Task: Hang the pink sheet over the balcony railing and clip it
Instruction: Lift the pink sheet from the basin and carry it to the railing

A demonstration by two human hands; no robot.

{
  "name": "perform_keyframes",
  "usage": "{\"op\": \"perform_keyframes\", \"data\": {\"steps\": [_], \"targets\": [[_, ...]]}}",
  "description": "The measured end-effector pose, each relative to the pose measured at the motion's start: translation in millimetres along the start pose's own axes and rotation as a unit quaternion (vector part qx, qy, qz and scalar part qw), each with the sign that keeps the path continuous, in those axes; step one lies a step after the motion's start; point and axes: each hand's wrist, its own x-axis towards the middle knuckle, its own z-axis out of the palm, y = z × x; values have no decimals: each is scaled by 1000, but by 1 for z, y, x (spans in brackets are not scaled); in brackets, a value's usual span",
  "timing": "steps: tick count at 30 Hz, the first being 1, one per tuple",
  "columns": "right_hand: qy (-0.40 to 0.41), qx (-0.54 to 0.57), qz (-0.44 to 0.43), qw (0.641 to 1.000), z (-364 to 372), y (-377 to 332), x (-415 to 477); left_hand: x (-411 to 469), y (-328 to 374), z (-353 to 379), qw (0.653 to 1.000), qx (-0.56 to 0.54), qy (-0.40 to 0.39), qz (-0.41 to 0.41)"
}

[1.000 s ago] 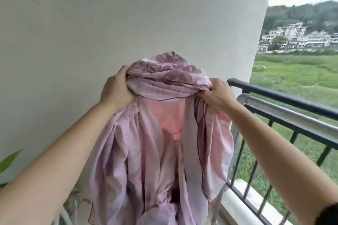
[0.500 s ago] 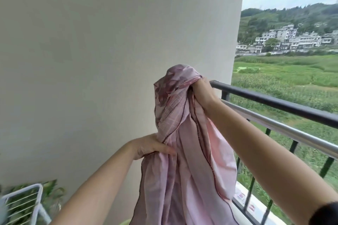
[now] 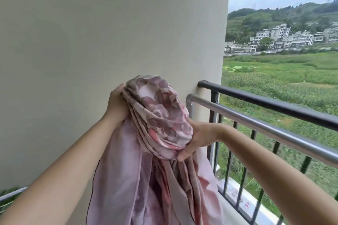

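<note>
While left hand [image 3: 117, 104] grips bunched pink sheet [image 3: 161, 115] top, right hand [image 3: 199, 137] curls fingers [image 3: 183, 155] under bundle, beside railing [image 3: 274, 104].

Hemmed in ahead and to the left by a plain wall [image 3: 109, 23]. Barred on the right by a silver rail [image 3: 256, 124] and, just beyond, a black railing [image 3: 274, 105] with narrow gaps between upright bars [image 3: 230, 151]. Open air above both. Bunched sheet [image 3: 161, 115] hanging just beside the silver rail's wall end.

Head-worn view, forward-down, close to hands
</note>
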Motion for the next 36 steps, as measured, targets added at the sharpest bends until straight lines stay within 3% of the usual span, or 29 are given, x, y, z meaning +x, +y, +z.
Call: {"op": "perform_keyframes", "data": {"steps": [2,4,6,9,11,12,14,16,18,20,22,25,31,33,36], "targets": [[43,-32,5,999,12,6,14,-3,21,12,989,-122,-81,-26],[151,-73,-17,986,18,1,25,-7,27,18,966,-199,-145,-82],[159,40,-75,984,20,-7,31,-11,30,19,966,-194,-144,-92],[55,159,-90,982,24,-28,28,-11,21,6,995,-43,-92,11],[75,66,-44,994,22,-26,34,-7,12,-12,984,95,-119,88],[119,-30,-9,992,16,-19,40,-3,2,-23,963,195,-126,135],[219,-195,77,953,0,-7,43,4,-20,-47,901,372,-125,186],[321,-268,125,899,-13,-4,43,10,-47,-64,836,506,-145,158],[374,-346,91,855,-15,-10,44,9,-70,-68,795,574,-161,115],[403,-369,46,836,-13,-15,51,8,-83,-68,812,551,-177,69],[407,-324,19,854,-13,-14,57,6,-98,-70,844,486,-225,-11],[403,-279,34,871,-17,-9,66,-1,-116,-65,855,380,-346,-70],[385,-266,105,877,-12,2,81,-13,-139,-46,773,325,-534,-106],[406,-230,102,878,-12,1,80,-13,-142,-41,779,305,-537,-105],[436,-158,130,876,-13,1,73,-6,-147,-35,858,238,-440,-117]]}}
